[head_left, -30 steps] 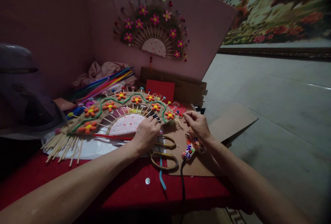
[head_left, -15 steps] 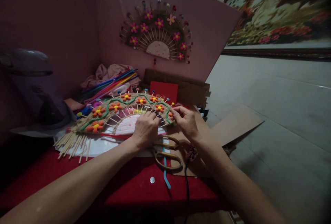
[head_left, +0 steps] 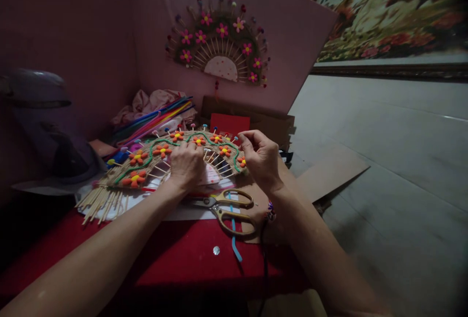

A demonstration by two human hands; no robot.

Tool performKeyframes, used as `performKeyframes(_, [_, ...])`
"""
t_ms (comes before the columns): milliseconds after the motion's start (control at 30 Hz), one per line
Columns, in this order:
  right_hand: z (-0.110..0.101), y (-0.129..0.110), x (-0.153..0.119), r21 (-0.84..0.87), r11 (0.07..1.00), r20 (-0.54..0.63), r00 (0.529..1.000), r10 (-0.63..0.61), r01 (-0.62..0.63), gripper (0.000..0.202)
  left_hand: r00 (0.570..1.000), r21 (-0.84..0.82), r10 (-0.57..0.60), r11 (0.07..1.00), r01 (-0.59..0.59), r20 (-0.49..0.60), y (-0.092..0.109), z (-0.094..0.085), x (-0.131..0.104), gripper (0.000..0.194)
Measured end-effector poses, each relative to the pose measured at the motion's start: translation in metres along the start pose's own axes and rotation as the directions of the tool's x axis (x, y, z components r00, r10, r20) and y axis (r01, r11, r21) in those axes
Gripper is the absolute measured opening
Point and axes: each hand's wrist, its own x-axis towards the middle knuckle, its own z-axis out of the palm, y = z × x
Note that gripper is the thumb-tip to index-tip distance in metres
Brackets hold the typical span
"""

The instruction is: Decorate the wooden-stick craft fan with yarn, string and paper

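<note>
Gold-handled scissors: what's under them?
Under the scissors: a blue strip, brown cardboard and white sheet, visible through and around them. Anything fully beneath is covered.

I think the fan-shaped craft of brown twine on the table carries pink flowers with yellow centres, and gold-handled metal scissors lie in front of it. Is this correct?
Not quite: the head view shows orange flowers, not pink, on that fan-shaped brown twine craft. The yellow centres and the gold-handled metal scissors in front are right.
</note>
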Motion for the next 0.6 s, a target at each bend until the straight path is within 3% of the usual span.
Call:
performKeyframes(67, [0.0,-0.002,-0.004,-0.081,0.992,0.005,0.995,-0.099,0.099,0.018,1.0,0.01,0.006,1.0,-0.006,0.018,0.001,0.002,0.0,0.029])
performKeyframes(200, [0.016,0.002,-0.029,-0.152,0.952,0.136,0.96,-0.245,0.265,0.018,1.0,0.053,0.008,0.999,-0.009,0.01,0.002,0.008,-0.002,0.031])
performKeyframes(333, [0.025,0.013,-0.048,-0.173,0.935,0.22,0.938,-0.269,0.309,0.019,1.0,0.08,0.013,0.997,-0.015,0.02,0.002,0.008,-0.005,0.031])
performKeyframes(600, [0.016,0.032,-0.054,-0.272,0.909,0.259,0.934,-0.246,0.315,0.018,0.994,0.064,-0.036,0.997,0.03,0.099,0.005,0.006,-0.003,0.034])
